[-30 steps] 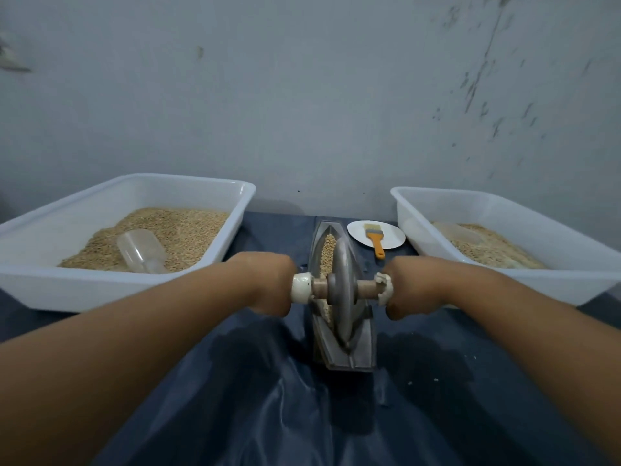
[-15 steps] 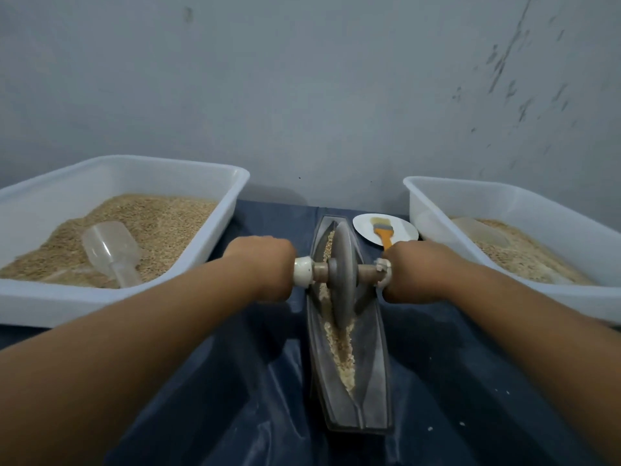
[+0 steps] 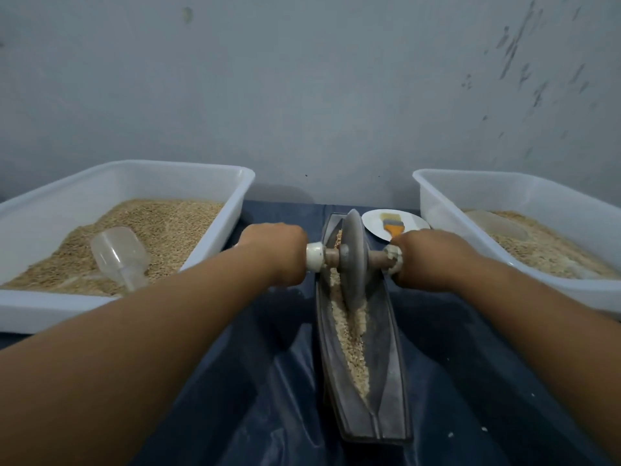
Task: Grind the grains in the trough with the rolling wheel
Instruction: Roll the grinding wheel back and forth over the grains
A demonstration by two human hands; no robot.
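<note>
The grains [image 3: 353, 344] lie in a strip along the floor of the trough [image 3: 393, 361], which runs from six o'clock up toward twelve. Those near six look coarse and cracked rather than powdered, so grinding seems under way with plenty left, though the dim light makes fineness hard to judge. The rolling wheel [image 3: 353, 260] stands upright toward the twelve o'clock end. The left hand [image 3: 274, 252], at nine o'clock of it, and the right hand [image 3: 426, 257], at three, each wrap an axle end.
</note>
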